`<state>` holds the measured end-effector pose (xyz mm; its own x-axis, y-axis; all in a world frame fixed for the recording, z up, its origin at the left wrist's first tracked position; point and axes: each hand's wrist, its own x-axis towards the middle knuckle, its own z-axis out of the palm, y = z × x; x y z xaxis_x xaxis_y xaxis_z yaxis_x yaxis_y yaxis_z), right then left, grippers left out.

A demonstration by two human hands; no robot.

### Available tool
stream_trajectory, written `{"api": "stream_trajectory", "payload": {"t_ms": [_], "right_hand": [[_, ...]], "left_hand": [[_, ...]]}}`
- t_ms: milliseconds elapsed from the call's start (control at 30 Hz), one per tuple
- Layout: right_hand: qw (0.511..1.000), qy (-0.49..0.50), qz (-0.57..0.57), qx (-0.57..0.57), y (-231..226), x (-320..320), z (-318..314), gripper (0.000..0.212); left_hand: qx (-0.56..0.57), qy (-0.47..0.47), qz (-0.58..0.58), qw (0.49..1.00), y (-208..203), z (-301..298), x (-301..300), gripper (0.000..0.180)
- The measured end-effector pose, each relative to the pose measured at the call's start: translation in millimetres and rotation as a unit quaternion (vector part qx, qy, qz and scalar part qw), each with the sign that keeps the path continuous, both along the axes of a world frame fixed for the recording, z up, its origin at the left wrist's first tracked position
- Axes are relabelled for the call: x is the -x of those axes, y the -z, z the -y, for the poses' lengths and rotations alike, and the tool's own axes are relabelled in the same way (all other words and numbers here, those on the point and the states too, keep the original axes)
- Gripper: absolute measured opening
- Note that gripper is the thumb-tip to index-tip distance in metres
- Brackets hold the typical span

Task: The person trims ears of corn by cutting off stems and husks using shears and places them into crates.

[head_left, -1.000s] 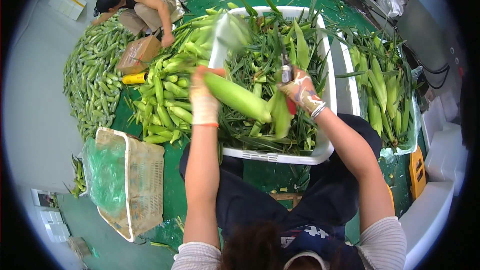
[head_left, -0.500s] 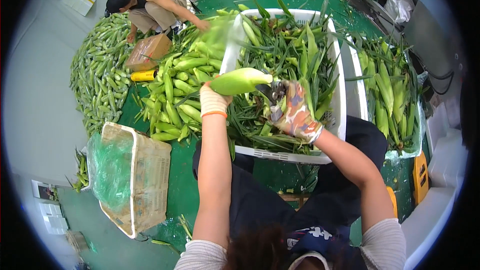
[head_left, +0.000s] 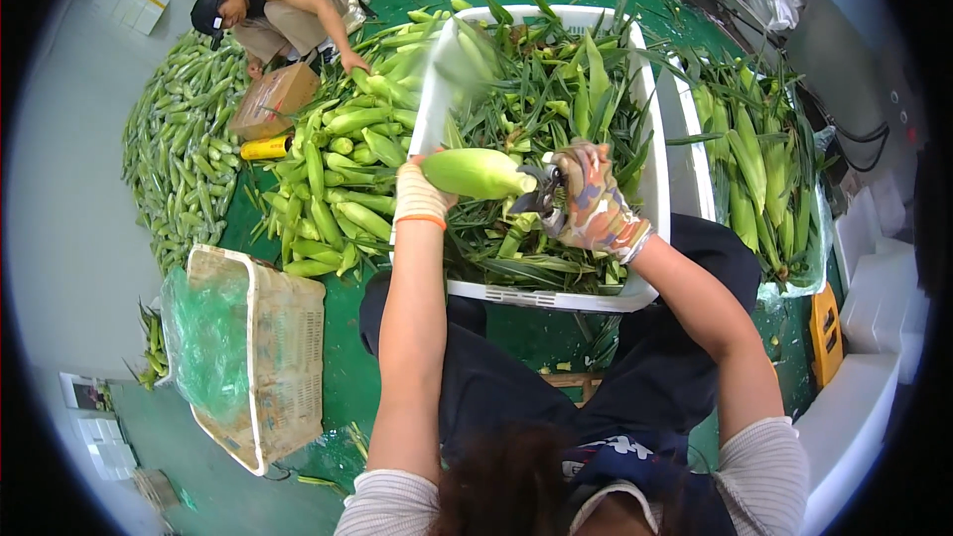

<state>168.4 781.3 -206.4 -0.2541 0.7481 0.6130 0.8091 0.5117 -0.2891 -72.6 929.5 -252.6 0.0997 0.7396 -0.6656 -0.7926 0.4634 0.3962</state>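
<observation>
My left hand (head_left: 423, 197), in a pale glove with an orange cuff, grips a green ear of corn (head_left: 475, 173) by its left end. The ear lies level, its cut stalk end facing right. My right hand (head_left: 596, 201), in a camouflage-patterned glove, is closed round a pair of pruning shears (head_left: 539, 191). Their dark blades are at the stalk end; whether they touch it I cannot tell. Below both hands stands a white plastic crate (head_left: 650, 154) full of corn leaves and trimmings (head_left: 536, 119).
A heap of corn ears (head_left: 342, 189) lies left of the crate, with a bagged corn pile (head_left: 184, 149) beyond. A co-worker (head_left: 288, 10) crouches by a cardboard box (head_left: 275, 101). An off-white crate (head_left: 288, 357) stands at left, more unhusked corn (head_left: 759, 159) at right.
The ear has turned slightly, its stalk end now lower and at the shears' blades. The co-worker's arm has drawn back toward the heap. The whole view has shifted a little.
</observation>
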Motion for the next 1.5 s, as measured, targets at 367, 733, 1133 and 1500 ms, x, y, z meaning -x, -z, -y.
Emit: {"api": "stream_trajectory", "payload": {"t_ms": [367,733,1133,1500], "right_hand": [[0.913,-0.007,-0.253,0.321,-10.2,19.1,12.7,0.078],[0.787,-0.121,-0.327,0.509,4.2,1.4,20.8,0.057],[0.835,-0.211,-0.218,0.459,-10.5,-19.9,-3.2,0.037],[0.775,0.303,-0.172,0.528,-18.4,-187.4,15.2,0.050]], "left_hand": [[-0.198,0.007,-0.221,0.955,-64.5,31.9,-34.2,0.035],[-0.384,0.352,-0.487,0.701,-72.3,90.8,-49.2,0.050],[-0.335,0.601,-0.314,0.654,-69.1,73.1,-13.4,0.045],[-0.135,0.045,-0.298,0.944,-40.0,-131.6,177.3,0.049]]}}
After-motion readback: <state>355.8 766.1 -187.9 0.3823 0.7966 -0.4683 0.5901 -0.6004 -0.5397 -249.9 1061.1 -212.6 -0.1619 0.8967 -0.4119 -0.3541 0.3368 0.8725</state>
